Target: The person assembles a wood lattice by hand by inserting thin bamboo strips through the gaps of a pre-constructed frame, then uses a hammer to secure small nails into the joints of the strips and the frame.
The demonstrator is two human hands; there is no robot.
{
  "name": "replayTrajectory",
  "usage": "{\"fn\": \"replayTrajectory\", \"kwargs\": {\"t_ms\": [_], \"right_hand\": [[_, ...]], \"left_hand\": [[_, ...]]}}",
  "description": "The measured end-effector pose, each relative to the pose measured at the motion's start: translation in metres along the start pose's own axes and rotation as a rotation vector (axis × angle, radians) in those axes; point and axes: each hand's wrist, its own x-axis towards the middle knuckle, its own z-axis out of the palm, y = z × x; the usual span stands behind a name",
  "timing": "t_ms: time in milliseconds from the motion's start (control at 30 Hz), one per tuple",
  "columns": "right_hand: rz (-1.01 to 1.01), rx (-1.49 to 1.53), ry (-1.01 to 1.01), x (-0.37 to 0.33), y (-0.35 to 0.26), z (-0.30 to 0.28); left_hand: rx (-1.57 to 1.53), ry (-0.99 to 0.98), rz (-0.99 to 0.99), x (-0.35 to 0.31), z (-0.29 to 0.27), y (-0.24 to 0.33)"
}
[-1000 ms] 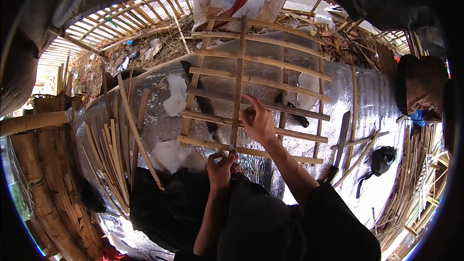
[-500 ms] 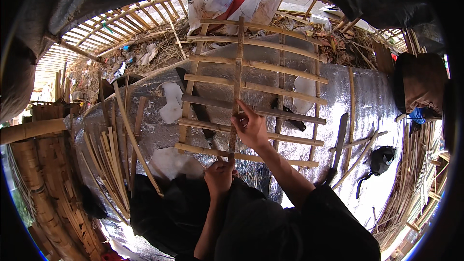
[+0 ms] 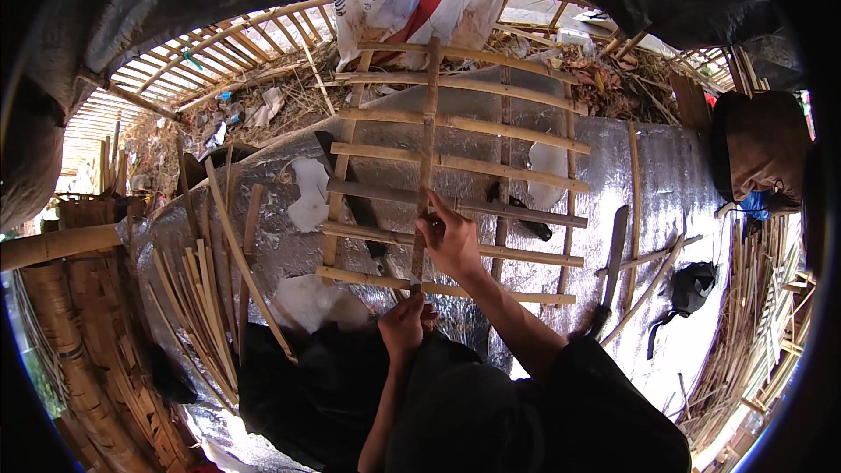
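A bamboo lattice (image 3: 515, 130) lies in front of me, its several crosswise slats spaced apart over lengthwise strips. Along its middle runs a bamboo strip (image 3: 429, 114) that rests over the crosswise slats. My left hand (image 3: 403, 328) is closed around the near end of this strip, just below the nearest crosswise slat (image 3: 491, 294). Farther up, my right hand (image 3: 452, 242) is closed on the same strip, index finger stretched along it and the other fingers curled. The thumb's contact with the strip is partly hidden.
Silver sheeting (image 3: 543, 350) covers the ground. To the right lie a long dark blade (image 3: 618, 245) and a black pouch-like thing (image 3: 695, 285). Loose bamboo strips (image 3: 206, 298) lie at left, with more piled at far right. A bamboo fence (image 3: 219, 52) stands behind dry litter.
The middle strip and lattice have shifted slightly left in view. My left hand has moved a little to the right, and my right hand slightly left, still at the strip.
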Motion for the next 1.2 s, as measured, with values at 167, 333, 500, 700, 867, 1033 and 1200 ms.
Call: {"fn": "replayTrajectory", "kwargs": {"t_ms": [167, 333, 500, 700, 867, 1033, 1200], "right_hand": [[-0.027, -0.024, 0.012, -0.0018, 0.0036, 0.0015], [-0.089, -0.014, 0.022, 0.0003, 0.0088, 0.0032], [-0.071, -0.034, 0.009, 0.0008, 0.0089, 0.0039], [-0.085, -0.031, 0.0, 0.0013, 0.0035, 0.0048], [-0.076, -0.033, -0.003, 0.0006, 0.0056, 0.006], [-0.04, 0.004, -0.013, 0.0011, 0.0025, 0.0052], [-0.085, -0.033, 0.0, 0.0008, 0.0067, 0.0051]], "left_hand": [[0.016, 0.022, 0.032, 0.0004, -0.0012, -0.0044], [0.048, 0.019, 0.002, -0.0015, -0.0009, 0.0027], [0.012, 0.033, 0.011, -0.0024, -0.0002, 0.0], [0.016, 0.04, 0.022, -0.0015, -0.0007, -0.0018], [-0.023, 0.058, 0.031, -0.002, 0.0009, -0.0024], [-0.013, 0.077, 0.029, -0.0006, 0.0016, -0.0043], [0.0, 0.076, 0.03, -0.0023, 0.004, -0.0002]]}}
